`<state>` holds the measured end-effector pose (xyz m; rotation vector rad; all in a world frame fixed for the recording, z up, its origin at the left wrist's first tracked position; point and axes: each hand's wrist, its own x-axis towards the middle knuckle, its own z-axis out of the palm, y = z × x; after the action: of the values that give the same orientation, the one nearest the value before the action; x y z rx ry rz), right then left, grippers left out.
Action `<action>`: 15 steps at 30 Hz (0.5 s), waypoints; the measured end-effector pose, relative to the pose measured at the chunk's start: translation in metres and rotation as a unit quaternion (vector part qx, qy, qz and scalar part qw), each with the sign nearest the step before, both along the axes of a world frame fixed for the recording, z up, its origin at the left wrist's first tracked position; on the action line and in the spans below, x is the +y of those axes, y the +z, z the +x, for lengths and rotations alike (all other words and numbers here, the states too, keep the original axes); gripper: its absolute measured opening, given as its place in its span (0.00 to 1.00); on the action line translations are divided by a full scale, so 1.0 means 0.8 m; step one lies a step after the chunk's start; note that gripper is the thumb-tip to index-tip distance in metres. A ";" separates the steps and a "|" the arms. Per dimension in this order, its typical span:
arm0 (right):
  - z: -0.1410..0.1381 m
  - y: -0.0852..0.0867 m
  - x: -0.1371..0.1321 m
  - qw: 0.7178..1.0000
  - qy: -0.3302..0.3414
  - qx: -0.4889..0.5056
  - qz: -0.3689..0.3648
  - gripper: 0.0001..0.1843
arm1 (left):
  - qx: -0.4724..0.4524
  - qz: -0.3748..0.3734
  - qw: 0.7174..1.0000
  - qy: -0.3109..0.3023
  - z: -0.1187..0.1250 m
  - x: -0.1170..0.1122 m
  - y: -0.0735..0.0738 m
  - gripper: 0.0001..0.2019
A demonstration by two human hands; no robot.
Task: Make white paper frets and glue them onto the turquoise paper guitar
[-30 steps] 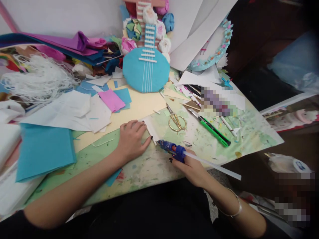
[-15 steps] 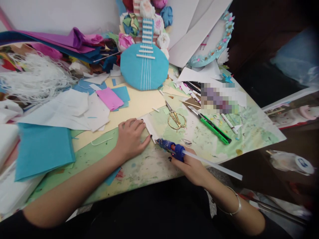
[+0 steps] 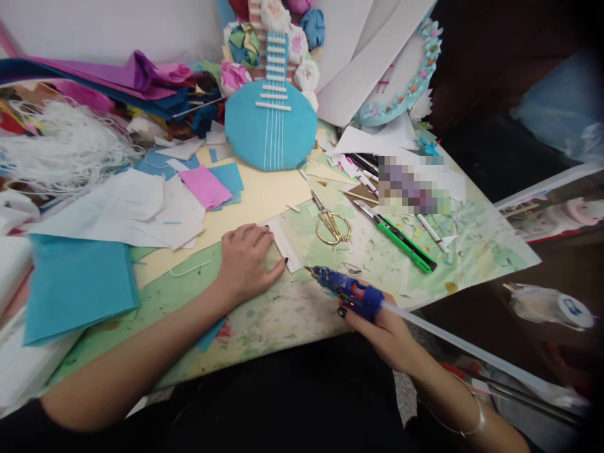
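Note:
My left hand [image 3: 248,261] lies flat on the table, fingers spread, with its fingertips and thumb along the edge of a small white paper strip [image 3: 287,248]. My right hand [image 3: 384,330] grips a blue hot glue gun [image 3: 352,292], and a long translucent glue stick [image 3: 453,333] juts out of its back end. The gun's nozzle points left, just apart from the near right end of the strip. Gold-handled scissors [image 3: 331,228] lie beyond the strip.
A green utility knife [image 3: 406,244] and markers lie to the right. A blue paper lute [image 3: 271,126] with paper flowers stands at the back. Blue folded paper [image 3: 82,286], white string [image 3: 66,151] and paper scraps cover the left. The table edge [image 3: 472,284] runs along the right.
My right hand has drawn the glue gun back to the right, away from the paper strip; more of the glue stick shows. My left hand has stayed on the strip.

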<state>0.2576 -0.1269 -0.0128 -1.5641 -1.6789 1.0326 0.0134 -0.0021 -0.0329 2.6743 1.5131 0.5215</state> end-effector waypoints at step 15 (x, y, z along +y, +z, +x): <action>0.047 0.023 -0.040 0.940 -0.300 0.150 0.059 0.07 | 0.107 0.037 0.993 -0.030 0.028 -0.009 0.011 0.19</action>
<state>0.2952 -0.1585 0.0052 -1.5944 -0.9429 0.7755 0.0356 -0.0097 -0.0243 2.9059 1.4804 0.3011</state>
